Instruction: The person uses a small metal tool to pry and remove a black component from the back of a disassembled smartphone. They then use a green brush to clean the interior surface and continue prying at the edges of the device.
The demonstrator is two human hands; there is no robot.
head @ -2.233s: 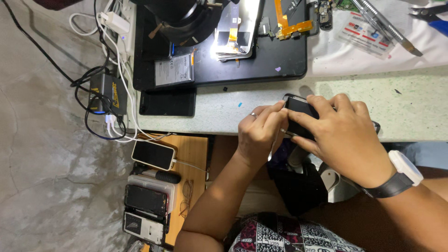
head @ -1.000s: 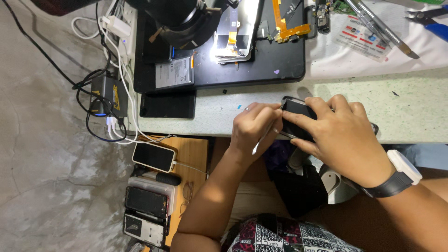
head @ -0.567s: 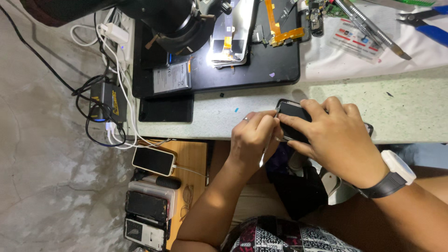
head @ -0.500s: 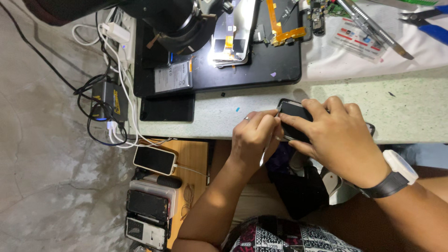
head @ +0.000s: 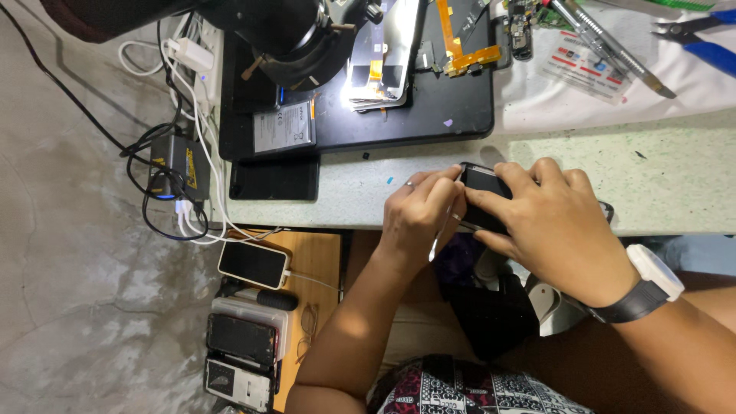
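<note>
Phone [head: 484,192], dark and small, sits at the counter's [head: 675,184] front edge, near its middle, with bare green surface open to the right. Right hand [head: 556,222] arches over it, fingers curled, gripping its body. Left hand [head: 418,218], forearm rising from below, pinches a thin metal tool [head: 438,239] against the phone's left edge.

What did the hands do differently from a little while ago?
Very little moved. The left hand drew back slightly a second ago, showing a thin metal tool, then closed in again on the dark phone. The right hand kept gripping the phone throughout. The black mat, cables and spare phones stayed put.
</note>
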